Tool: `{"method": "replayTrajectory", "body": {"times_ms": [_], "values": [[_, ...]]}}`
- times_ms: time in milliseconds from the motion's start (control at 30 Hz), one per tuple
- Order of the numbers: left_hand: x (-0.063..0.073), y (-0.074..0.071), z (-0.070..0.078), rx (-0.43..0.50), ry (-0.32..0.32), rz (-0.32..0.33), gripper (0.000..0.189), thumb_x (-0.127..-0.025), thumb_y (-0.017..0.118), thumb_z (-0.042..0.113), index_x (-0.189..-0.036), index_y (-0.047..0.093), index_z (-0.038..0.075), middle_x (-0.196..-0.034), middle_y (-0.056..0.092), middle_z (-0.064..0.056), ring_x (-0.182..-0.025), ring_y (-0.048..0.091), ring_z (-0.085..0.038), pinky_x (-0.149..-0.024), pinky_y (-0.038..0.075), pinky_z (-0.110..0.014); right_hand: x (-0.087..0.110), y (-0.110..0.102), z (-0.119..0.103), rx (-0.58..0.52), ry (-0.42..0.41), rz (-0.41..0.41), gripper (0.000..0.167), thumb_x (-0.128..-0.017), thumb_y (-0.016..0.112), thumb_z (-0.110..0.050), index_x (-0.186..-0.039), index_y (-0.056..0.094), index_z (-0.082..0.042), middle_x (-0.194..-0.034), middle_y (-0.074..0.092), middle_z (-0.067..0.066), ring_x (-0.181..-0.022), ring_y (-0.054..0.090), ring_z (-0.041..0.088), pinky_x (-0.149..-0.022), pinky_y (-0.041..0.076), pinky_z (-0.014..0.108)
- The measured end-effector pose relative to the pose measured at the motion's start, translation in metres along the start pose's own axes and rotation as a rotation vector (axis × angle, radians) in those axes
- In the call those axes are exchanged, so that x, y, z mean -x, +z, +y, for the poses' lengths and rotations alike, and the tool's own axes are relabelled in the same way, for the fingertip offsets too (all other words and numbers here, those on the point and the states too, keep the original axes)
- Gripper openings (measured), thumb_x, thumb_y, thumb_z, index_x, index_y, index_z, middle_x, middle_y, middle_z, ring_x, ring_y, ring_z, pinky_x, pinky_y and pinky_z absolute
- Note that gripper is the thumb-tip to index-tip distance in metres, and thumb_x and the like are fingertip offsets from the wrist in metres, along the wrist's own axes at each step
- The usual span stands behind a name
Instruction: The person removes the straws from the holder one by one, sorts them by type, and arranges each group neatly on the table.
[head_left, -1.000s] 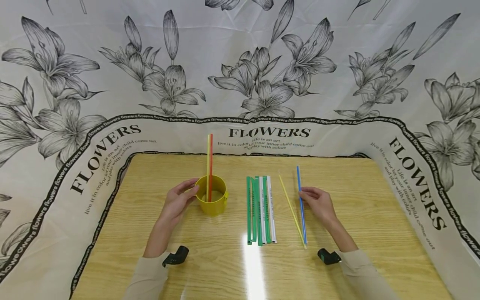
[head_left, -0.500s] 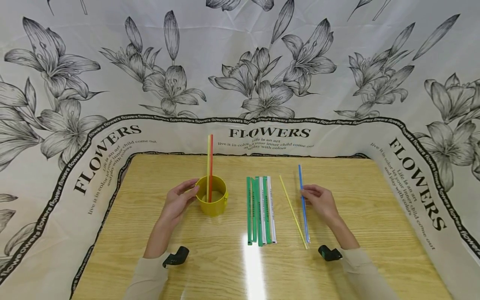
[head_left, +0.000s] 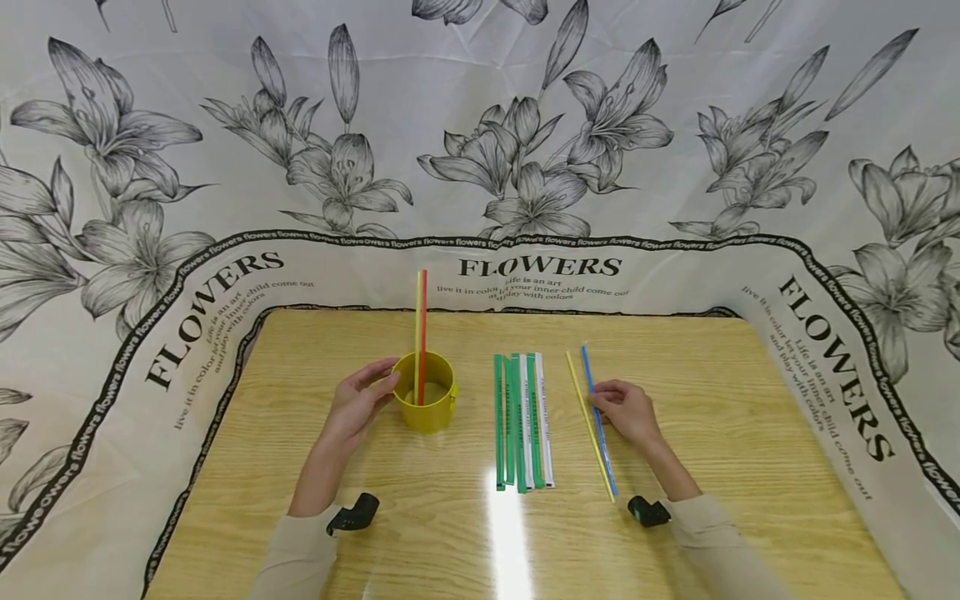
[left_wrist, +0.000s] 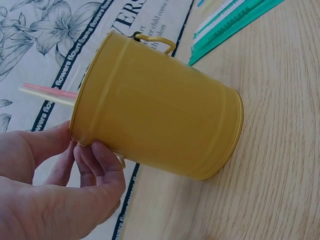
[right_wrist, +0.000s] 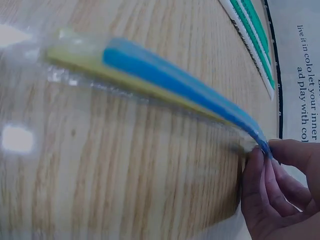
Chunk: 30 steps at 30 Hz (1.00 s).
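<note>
My left hand [head_left: 358, 406] grips the rim of a small yellow metal bucket [head_left: 427, 419] between thumb and fingers; the left wrist view shows the bucket's side and a handle loop [left_wrist: 157, 41]. A pale yellow straw [head_left: 417, 321] and a red straw [head_left: 424, 325] stand upright inside it. With thumb and fingertips, my right hand [head_left: 628, 412] pinches a blue straw [head_left: 603, 442] on its upper half. Alongside, slightly to the left, lies a yellow straw [head_left: 590, 427]. In the right wrist view, clear film surrounds the yellow straw [right_wrist: 75, 62], and the blue straw [right_wrist: 165, 70] overlaps it.
Several green and white paper-wrapped straws [head_left: 522, 421] lie in a row between bucket and right hand. The wooden table [head_left: 420, 517] meets a flower-printed cloth [head_left: 525, 200] at its back and sides. A black camera mount sits on each wrist.
First the right hand shifts slightly right with the blue straw, then swings left and nearer, bringing it close to the yellow straw. The yellow straw's far end moves slightly right. My left hand stays put.
</note>
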<state>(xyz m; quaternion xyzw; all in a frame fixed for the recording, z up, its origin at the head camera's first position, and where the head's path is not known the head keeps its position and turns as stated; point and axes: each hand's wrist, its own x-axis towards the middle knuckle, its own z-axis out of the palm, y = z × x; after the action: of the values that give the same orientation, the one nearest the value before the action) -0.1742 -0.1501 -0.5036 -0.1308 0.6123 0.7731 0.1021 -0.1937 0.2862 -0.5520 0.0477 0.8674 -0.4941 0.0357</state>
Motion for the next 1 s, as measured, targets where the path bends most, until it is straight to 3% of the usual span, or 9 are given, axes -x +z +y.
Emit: {"method": "replayTrajectory", "body": {"times_ms": [333,467,700,1000], "values": [[-0.001,0.000,0.000,0.008,0.004,0.007,0.042,-0.103,0.063,0.006,-0.144,0.056,-0.001,-0.136,0.055,-0.010,-0.106,0.065,-0.013,-0.089,0.055,-0.023,0.001,0.006,-0.003,0.019,0.015,0.021,0.030,-0.098,0.070,-0.007,-0.119,0.065,0.013,-0.102,0.071,0.025,-0.078,0.072,0.019,-0.063,0.061,0.028],[0.000,0.001,0.000,0.007,0.003,0.009,0.041,-0.103,0.063,0.006,-0.144,0.056,-0.001,-0.135,0.056,-0.009,-0.107,0.065,-0.015,-0.093,0.055,-0.027,0.001,0.000,-0.007,0.027,0.038,0.005,0.031,-0.098,0.070,-0.008,-0.120,0.065,0.013,-0.102,0.070,0.025,-0.075,0.071,0.015,-0.065,0.061,0.029],[-0.001,0.000,0.001,0.011,-0.002,0.016,0.041,-0.103,0.063,0.006,-0.143,0.057,0.000,-0.133,0.058,-0.008,-0.108,0.065,-0.016,-0.090,0.055,-0.025,0.000,-0.009,-0.008,-0.025,0.047,-0.025,0.032,-0.100,0.066,-0.007,-0.123,0.062,0.015,-0.105,0.069,0.026,-0.071,0.069,0.011,-0.066,0.062,0.032],[0.001,0.000,0.001,0.020,-0.011,0.007,0.042,-0.103,0.063,0.006,-0.144,0.056,-0.001,-0.137,0.055,-0.010,-0.106,0.064,-0.013,-0.089,0.055,-0.022,0.002,-0.008,-0.003,0.055,0.019,-0.052,0.030,-0.098,0.069,-0.008,-0.119,0.065,0.014,-0.095,0.070,0.021,-0.069,0.068,0.013,-0.061,0.060,0.026]]}}
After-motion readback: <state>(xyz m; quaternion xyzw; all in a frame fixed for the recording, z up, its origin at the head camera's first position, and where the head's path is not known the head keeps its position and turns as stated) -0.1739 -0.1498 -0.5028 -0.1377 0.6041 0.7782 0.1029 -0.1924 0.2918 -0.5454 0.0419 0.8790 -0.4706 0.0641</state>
